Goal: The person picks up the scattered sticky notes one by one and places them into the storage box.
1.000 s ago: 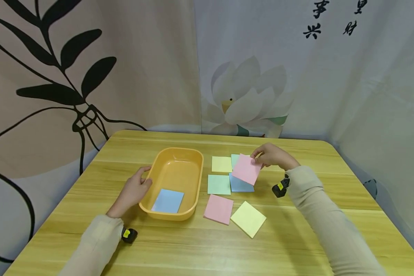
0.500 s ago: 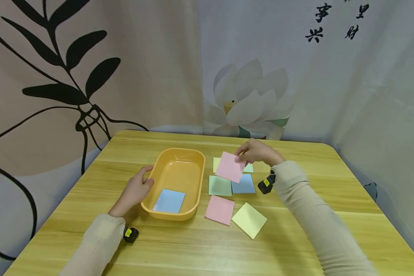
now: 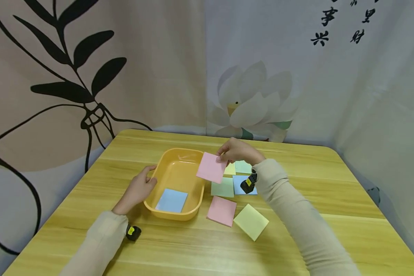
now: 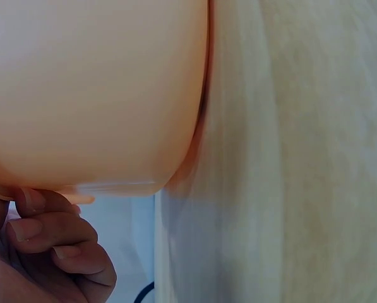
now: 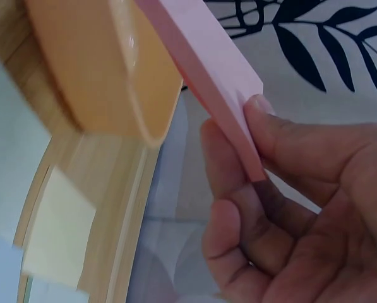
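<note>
In the head view my right hand (image 3: 239, 150) pinches a pink sticky-note pad (image 3: 212, 167) by one corner, above the right rim of a yellow plastic tub (image 3: 183, 217). The right wrist view shows thumb and fingers on either side of the pad (image 5: 207, 69). My left hand (image 3: 136, 190) grips the tub's left rim; in the left wrist view its curled fingers (image 4: 62, 230) are at the rim, beside the tub wall (image 4: 93, 95). A blue sticky-note pad (image 3: 171, 200) lies inside the tub, at its near end.
Right of the tub lie a green pad (image 3: 222, 187), a blue pad (image 3: 239, 180), another pink pad (image 3: 222, 211) and a yellow pad (image 3: 251, 222). Farther back are another yellow pad (image 3: 230, 169) and a second green one (image 3: 243, 166), partly covered. All rest on the wooden table (image 3: 207, 249).
My right hand has carried the pink pad leftward, from over the other pads to the tub's right rim. The left hand stays on the tub. The view has shifted slightly.
</note>
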Available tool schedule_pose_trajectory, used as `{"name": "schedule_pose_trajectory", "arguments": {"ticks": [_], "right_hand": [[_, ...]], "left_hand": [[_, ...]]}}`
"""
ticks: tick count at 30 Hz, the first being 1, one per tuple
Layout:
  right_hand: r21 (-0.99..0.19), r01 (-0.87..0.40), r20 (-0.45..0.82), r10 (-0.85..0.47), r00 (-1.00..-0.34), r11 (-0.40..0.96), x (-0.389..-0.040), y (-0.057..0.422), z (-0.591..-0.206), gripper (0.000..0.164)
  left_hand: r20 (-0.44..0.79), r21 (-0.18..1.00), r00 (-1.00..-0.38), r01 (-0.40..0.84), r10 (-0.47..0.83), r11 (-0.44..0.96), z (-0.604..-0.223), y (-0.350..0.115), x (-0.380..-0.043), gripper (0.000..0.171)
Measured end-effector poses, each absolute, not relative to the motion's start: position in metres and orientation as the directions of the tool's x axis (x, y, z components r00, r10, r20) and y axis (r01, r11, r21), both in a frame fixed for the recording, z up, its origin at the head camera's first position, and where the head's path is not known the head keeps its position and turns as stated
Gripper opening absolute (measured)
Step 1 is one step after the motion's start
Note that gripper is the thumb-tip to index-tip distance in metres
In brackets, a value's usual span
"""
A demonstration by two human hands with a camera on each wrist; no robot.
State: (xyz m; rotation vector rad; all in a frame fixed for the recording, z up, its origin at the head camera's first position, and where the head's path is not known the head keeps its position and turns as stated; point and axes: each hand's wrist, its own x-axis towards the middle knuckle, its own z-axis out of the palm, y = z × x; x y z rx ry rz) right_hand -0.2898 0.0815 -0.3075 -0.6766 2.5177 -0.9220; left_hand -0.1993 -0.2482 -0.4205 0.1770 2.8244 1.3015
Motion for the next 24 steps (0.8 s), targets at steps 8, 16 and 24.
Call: {"name": "schedule_pose_trajectory", "arguments": {"ticks": [8, 16, 24], "right_hand": [[-0.683, -0.363, -0.167, -0.619, -0.767, 0.634, -0.287, 0.044, -0.308, 0.016], [-0.653, -0.362, -0.200, -0.613, -0.764, 0.665, -0.283, 0.015, -0.308, 0.016], [-0.612, -0.397, -0.238, -0.638, -0.732, 0.684, -0.281, -0.009, -0.313, 0.009]], "left_hand": [[0.024, 0.764, -0.993, 0.090, 0.112, 0.639, -0.420, -0.246, -0.200, 0.049], [0.018, 0.768, -0.995, 0.079, 0.102, 0.636, -0.420, -0.246, -0.202, 0.050], [0.022, 0.764, -0.997, 0.068, 0.079, 0.642, -0.421, -0.247, -0.202, 0.049]]}}
